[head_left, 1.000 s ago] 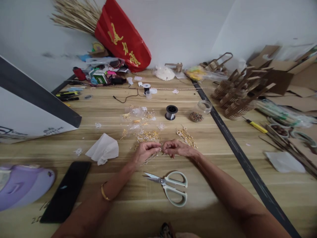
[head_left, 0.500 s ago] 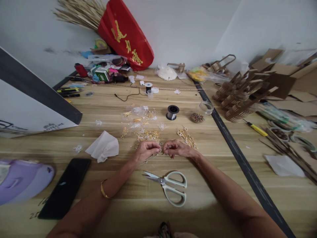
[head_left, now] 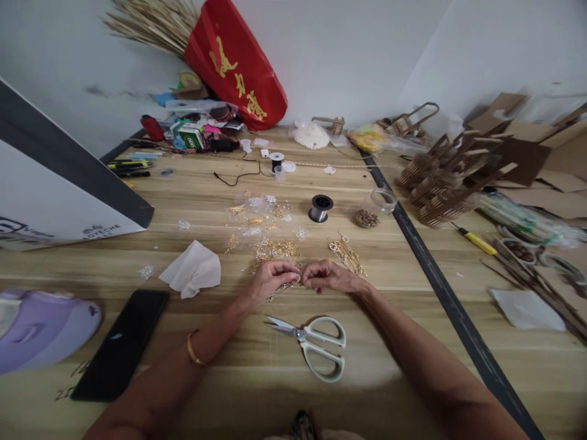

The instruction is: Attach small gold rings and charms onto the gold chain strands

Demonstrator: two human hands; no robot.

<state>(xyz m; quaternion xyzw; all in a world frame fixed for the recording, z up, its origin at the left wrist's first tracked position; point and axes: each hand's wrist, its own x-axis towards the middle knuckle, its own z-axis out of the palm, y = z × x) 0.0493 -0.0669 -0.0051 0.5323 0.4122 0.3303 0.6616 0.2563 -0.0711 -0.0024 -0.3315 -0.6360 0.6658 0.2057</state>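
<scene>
My left hand [head_left: 274,278] is closed in a pinch at the middle of the table. A thin silvery chain [head_left: 282,292] trails below its fingers, and a tiny pale ring [head_left: 297,278] shows at the fingertips. Facing it, almost touching, my right hand [head_left: 328,275] is pinched shut; whatever is between its fingers is too small to make out. Just beyond both hands lies a loose pile of gold and silver jewelry findings [head_left: 275,249]. Several gold chains with rings [head_left: 346,253] lie past my right wrist. Scissors with pale handles [head_left: 312,342] rest between my forearms.
A black spool of wire [head_left: 320,208] and a jar of mixed beads [head_left: 367,217] stand farther back. A crumpled tissue [head_left: 192,269] and a black phone [head_left: 121,345] lie left. Small woven baskets [head_left: 440,183] and a yellow-handled knife [head_left: 477,241] are on the right.
The view has shifted very slightly. Both hands stay pinched together in the same place, and the pale ring at the left fingertips shows more plainly.
</scene>
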